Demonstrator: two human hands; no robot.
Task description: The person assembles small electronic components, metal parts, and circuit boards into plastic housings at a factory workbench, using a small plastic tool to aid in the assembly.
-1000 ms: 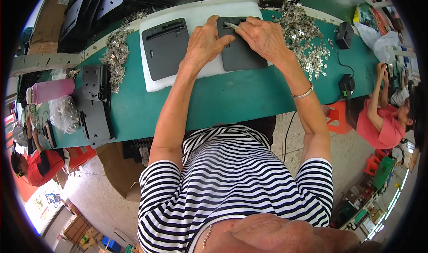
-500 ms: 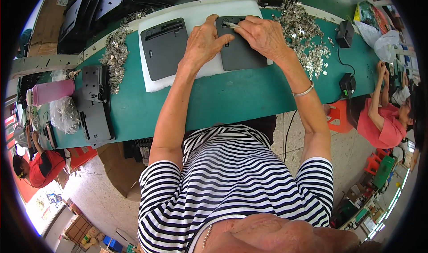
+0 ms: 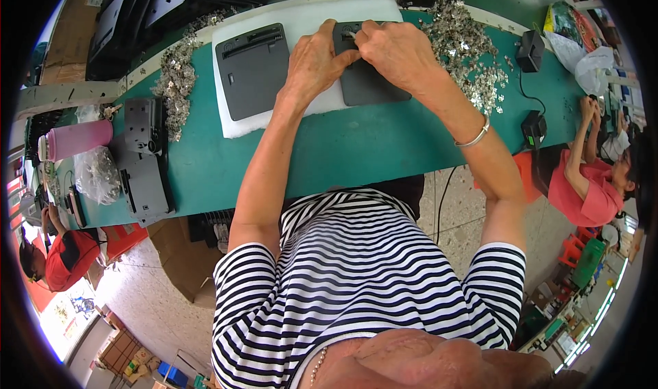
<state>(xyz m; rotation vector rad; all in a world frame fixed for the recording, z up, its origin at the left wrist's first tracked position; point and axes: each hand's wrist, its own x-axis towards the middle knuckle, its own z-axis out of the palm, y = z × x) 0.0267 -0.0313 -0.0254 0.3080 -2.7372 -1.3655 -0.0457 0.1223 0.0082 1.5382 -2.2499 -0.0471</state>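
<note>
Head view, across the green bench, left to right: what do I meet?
Pink bottle, left metal-piece pile, left dark panel, left hand, right hand, right metal-piece pile, upper black box, whitish plastic bag.

Two panels (image 3: 255,80) (image 3: 371,85) on one foam sheet (image 3: 305,20)

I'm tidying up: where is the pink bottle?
In the head view, the pink bottle is toward the left end of the green table, just left of a dark plastic part and next to a clear plastic bag.

L head cam, wide fisheye, looks dn at worktable (image 3: 205,180), fairly close.
</note>
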